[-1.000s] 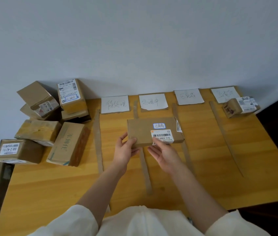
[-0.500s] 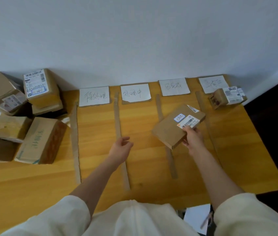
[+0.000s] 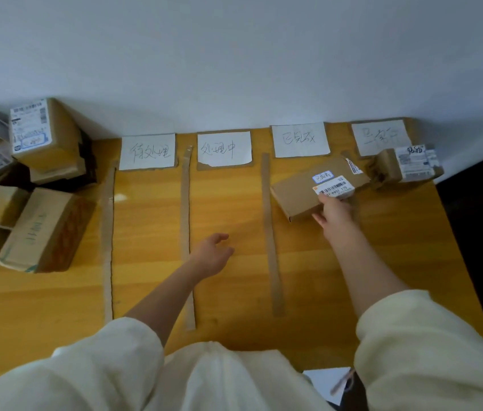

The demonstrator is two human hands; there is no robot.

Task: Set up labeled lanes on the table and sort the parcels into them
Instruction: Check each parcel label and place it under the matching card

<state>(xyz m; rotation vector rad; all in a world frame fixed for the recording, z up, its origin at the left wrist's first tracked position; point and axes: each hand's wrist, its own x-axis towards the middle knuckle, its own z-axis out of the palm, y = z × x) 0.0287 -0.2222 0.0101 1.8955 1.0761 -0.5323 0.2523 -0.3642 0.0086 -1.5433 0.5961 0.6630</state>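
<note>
A flat brown parcel with a barcode sticker lies tilted in the third lane, just below the third paper label. My right hand holds its near right corner, thumb on the sticker. My left hand hovers empty with relaxed fingers over the second lane. Several paper labels line the wall edge: the first, the second, the fourth. Cardboard strips divide the lanes. A small parcel sits in the fourth lane.
A pile of several unsorted cardboard parcels fills the table's left end, stacked against the wall. The wooden table ends at the right beside a dark gap. A white sheet lies below the table's near edge.
My right hand has carried the flat parcel from the middle lanes rightward into the third lane and set it lower. My left hand let go of it and stays over the second lane.
</note>
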